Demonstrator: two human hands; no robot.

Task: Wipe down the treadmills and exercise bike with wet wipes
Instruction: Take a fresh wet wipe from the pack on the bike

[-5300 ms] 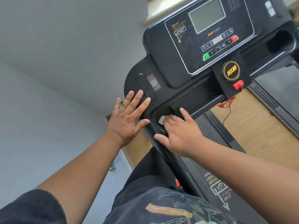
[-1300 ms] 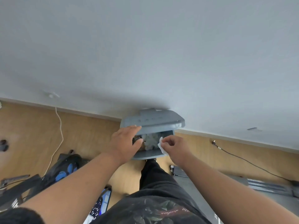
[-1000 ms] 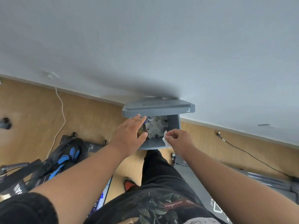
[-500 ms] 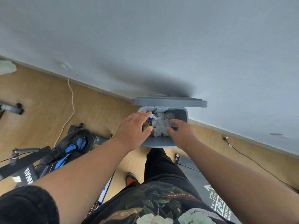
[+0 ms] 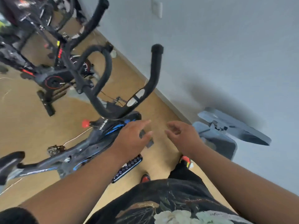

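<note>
A black and blue exercise bike [image 5: 90, 143] stands left of me, its curved black handlebars [image 5: 105, 88] rising in front. My left hand [image 5: 131, 138] hovers in front of the bike frame with fingers stretched out and holds nothing. My right hand [image 5: 184, 136] hangs beside it, fingers loosely curled and empty. No wipe shows in either hand. The view is blurred by motion.
A grey bin [image 5: 221, 143] with its lid [image 5: 234, 125] raised stands against the pale wall [image 5: 226, 54] at right. A second black and red bike [image 5: 51, 78] stands further back on the wooden floor. A dark dotted slab [image 5: 127, 167] lies by my feet.
I wiped the treadmill console, then dropped the white wipe into the grey bin. My view has swung left to the exercise bike, and both hands have left the bin empty.
</note>
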